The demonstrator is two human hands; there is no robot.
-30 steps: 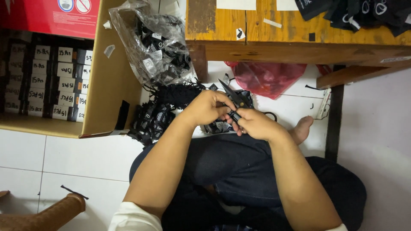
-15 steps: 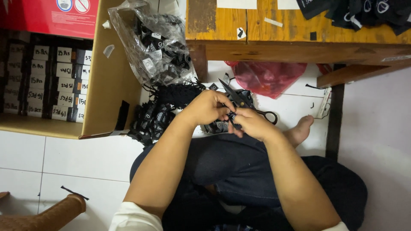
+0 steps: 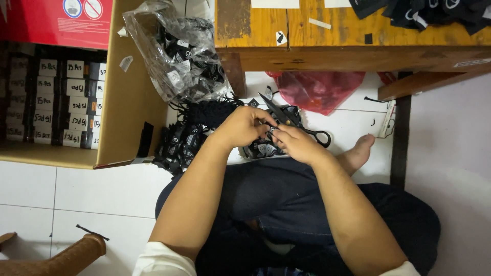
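Both of your hands meet over your lap, just above the white floor tiles point(image 3: 102, 189) where you sit cross-legged. Your left hand point(image 3: 244, 125) curls its fingers inward, the fingertips pinching a small black tag point(image 3: 272, 134) that sits between the two hands; your right hand point(image 3: 296, 143) closes on the same small piece from the other side, thumb and forefinger pressed against it. Black scissors point(image 3: 294, 121) lie just beyond your knuckles, blades pointing up and left, the looped handle showing to the right of your right hand; whether a finger touches them you cannot tell from here. Beneath and ahead of your hands a heap of black tags point(image 3: 186, 138) spreads across the floor, some lying on a white sheet. Above that heap a clear plastic bag point(image 3: 176, 56) stuffed with more black tags leans against the flap of an open cardboard box point(image 3: 125, 102), which holds rows of small dark packets with white labels. A red plastic bag point(image 3: 317, 89) sits under the edge of the wooden table point(image 3: 332, 43), and your bare foot point(image 3: 358, 152) rests on the tiles to the right of your hands.
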